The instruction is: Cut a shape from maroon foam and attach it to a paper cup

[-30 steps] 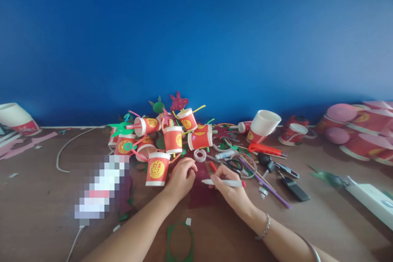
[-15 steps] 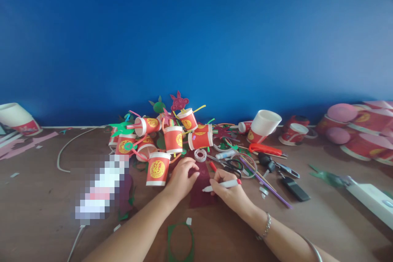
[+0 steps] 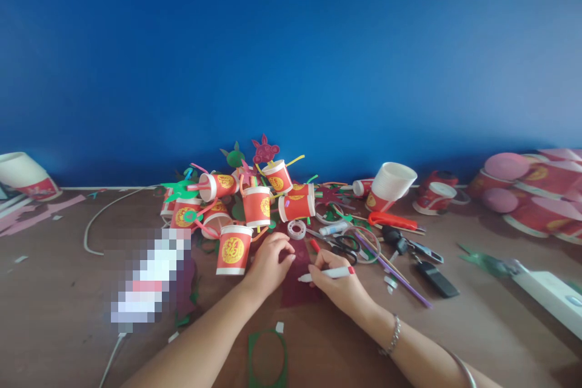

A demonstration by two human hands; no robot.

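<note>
Between my hands a dark red sheet of paper (image 3: 297, 291) lies flat on the brown table (image 3: 136, 351). My left hand (image 3: 271, 262) rests at its left edge with the fingers curled; what its fingertips press on is too small to tell. In my right hand (image 3: 339, 284) is a white marker (image 3: 330, 274), its tip pointing left just over the sheet. A second red marker or cap (image 3: 314, 245) pokes out above that hand. Beside my left hand stands a red paper cup (image 3: 233, 250) with a yellow emblem. A roll of tape (image 3: 296, 229) sits at the sheet's far edge.
Decorated cups (image 3: 257, 206) are heaped behind my left hand. Scissors (image 3: 346, 248), a purple stick (image 3: 411, 288), keys (image 3: 394, 241) and a black fob (image 3: 435, 279) lie right. White stacked cups (image 3: 393, 182) lean farther back. A green paper frame (image 3: 250, 354) is near the front. A blurred device lies left.
My right hand has shifted very slightly left with the marker. My left hand has stayed almost in place.
</note>
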